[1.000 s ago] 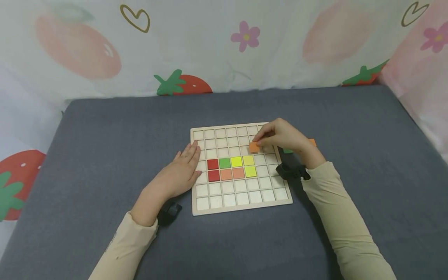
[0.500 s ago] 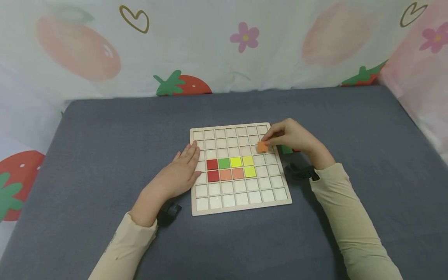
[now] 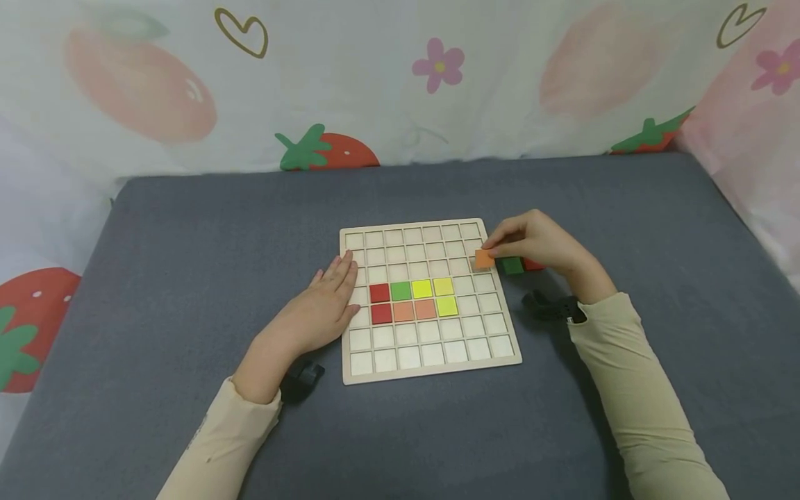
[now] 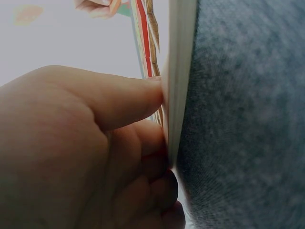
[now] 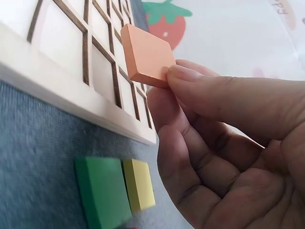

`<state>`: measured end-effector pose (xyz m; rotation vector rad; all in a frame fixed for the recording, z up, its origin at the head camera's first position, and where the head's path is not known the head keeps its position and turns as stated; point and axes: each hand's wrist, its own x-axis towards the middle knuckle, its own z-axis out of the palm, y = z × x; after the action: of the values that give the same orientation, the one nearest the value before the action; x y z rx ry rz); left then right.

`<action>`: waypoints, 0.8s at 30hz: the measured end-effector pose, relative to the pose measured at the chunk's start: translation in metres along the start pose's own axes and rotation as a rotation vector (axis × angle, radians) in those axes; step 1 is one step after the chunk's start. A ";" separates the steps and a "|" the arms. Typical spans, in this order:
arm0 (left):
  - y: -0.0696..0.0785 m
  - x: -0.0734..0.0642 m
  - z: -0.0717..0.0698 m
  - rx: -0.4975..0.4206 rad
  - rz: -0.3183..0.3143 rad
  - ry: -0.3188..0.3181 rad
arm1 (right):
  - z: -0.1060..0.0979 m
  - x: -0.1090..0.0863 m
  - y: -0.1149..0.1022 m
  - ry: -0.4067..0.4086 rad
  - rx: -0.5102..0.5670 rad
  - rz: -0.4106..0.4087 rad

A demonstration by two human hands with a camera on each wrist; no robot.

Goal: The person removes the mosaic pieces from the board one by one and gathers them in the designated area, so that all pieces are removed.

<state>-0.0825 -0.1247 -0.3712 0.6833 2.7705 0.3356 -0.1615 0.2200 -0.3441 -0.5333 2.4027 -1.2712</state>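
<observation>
A wooden grid board lies on the grey cloth. Several coloured square tiles sit in its middle cells, among them a red tile, a green tile, a salmon tile and a yellow tile. My left hand rests on the board's left edge, fingers straight. In the left wrist view the thumb touches that edge. My right hand pinches an orange square tile between thumb and fingers, held above the board's right edge.
Right of the board lie a green tile and a red tile, partly under my right hand. The right wrist view also shows a yellow tile beside the green one. A fruit-patterned curtain hangs behind the table.
My right hand has moved to the right with the orange tile, from over the board's inner cells to its right edge. The left hand and the placed tiles have stayed still.
</observation>
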 end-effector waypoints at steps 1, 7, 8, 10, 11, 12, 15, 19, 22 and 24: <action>0.000 0.000 0.000 0.000 0.001 0.000 | -0.001 -0.001 0.000 0.002 0.005 -0.004; 0.000 0.000 0.000 -0.005 -0.001 -0.003 | -0.007 -0.007 0.003 0.016 0.008 -0.021; 0.000 0.000 0.000 -0.005 -0.001 -0.002 | -0.008 -0.008 0.004 0.020 0.005 -0.021; 0.000 0.000 0.000 -0.003 -0.001 -0.002 | -0.010 -0.011 0.004 0.027 0.001 -0.019; 0.000 0.000 0.000 -0.001 -0.002 -0.002 | -0.011 -0.012 0.004 0.031 -0.006 -0.009; 0.000 0.000 0.000 0.001 -0.001 -0.002 | -0.012 -0.013 0.005 0.035 -0.011 -0.001; 0.001 0.000 -0.001 0.005 -0.004 -0.005 | -0.015 -0.016 0.005 0.040 -0.033 0.019; 0.001 0.000 -0.001 0.009 -0.009 -0.006 | -0.018 -0.019 0.005 0.043 -0.066 0.034; 0.001 0.000 -0.001 0.009 -0.008 -0.002 | -0.020 -0.022 0.006 0.056 -0.071 0.055; 0.000 0.000 -0.001 0.010 -0.005 0.001 | -0.021 -0.024 0.007 0.067 -0.078 0.066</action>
<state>-0.0827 -0.1245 -0.3698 0.6787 2.7762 0.3207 -0.1521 0.2501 -0.3352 -0.4355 2.5118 -1.1902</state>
